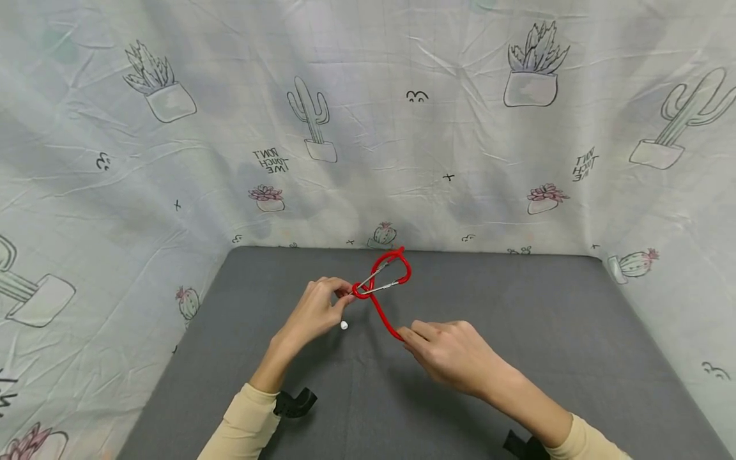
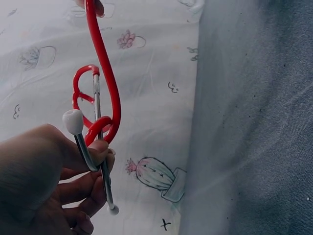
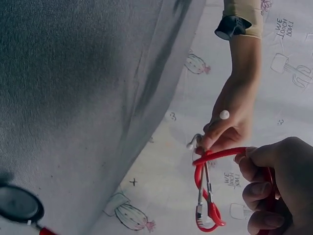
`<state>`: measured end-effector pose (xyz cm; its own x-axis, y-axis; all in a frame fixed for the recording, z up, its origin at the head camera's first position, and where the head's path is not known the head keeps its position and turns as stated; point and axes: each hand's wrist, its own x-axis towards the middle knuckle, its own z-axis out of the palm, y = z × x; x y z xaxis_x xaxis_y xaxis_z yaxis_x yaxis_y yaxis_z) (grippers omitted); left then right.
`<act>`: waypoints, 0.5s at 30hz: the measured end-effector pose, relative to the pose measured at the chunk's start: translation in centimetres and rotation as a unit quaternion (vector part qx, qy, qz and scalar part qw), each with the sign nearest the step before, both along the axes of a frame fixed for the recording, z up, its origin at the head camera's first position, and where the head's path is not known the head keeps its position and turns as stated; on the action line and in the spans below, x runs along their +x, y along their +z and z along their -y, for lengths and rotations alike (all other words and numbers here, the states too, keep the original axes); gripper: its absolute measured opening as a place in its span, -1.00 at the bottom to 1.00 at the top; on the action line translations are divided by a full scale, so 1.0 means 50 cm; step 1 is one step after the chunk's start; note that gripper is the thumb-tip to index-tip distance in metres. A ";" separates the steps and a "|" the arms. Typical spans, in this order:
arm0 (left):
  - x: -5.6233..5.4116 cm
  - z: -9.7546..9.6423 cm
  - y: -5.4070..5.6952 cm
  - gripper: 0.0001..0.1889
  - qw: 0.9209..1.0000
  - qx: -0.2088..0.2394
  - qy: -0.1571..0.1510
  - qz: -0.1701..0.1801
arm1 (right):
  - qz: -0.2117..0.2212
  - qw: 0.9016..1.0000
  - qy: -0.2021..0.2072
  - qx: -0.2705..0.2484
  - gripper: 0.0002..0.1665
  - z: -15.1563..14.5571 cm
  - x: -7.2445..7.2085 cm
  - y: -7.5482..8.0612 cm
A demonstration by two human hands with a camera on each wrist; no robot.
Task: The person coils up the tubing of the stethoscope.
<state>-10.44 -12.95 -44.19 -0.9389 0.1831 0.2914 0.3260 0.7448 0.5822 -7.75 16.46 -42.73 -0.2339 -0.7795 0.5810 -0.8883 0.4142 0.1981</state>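
Observation:
A stethoscope with red tubing (image 1: 381, 313) is held up above the grey table between both hands. My left hand (image 1: 316, 308) pinches its metal ear tubes close to the ear tips; one white ear tip (image 2: 73, 121) stands out past the thumb in the left wrist view. A loop of the red tube (image 2: 100, 128) wraps around the metal tubes just beyond those fingers. Farther down the tubing, my right hand (image 1: 451, 356) grips it with curled fingers. The round dark chestpiece (image 3: 20, 203) shows low in the right wrist view; the head view hides it.
The grey table (image 1: 546, 306) lies under both hands. White cloth (image 1: 368, 128) printed with cacti and potted plants hangs behind it and at both sides. A black wrist mount (image 1: 296, 404) sits beside the left sleeve, another (image 1: 524, 445) by the right sleeve.

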 end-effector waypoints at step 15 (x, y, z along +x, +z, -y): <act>0.006 -0.019 0.000 -0.93 0.999 -0.033 -0.030 -0.020 | -0.078 0.997 -0.006 0.009 -0.45 -0.039 -0.039 0.054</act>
<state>-10.12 -12.01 -44.18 -0.9135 0.2594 0.3135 0.3936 0.7588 0.5189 -9.70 18.40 -40.03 -0.1501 -0.7883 0.5966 -0.8412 0.4190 0.3419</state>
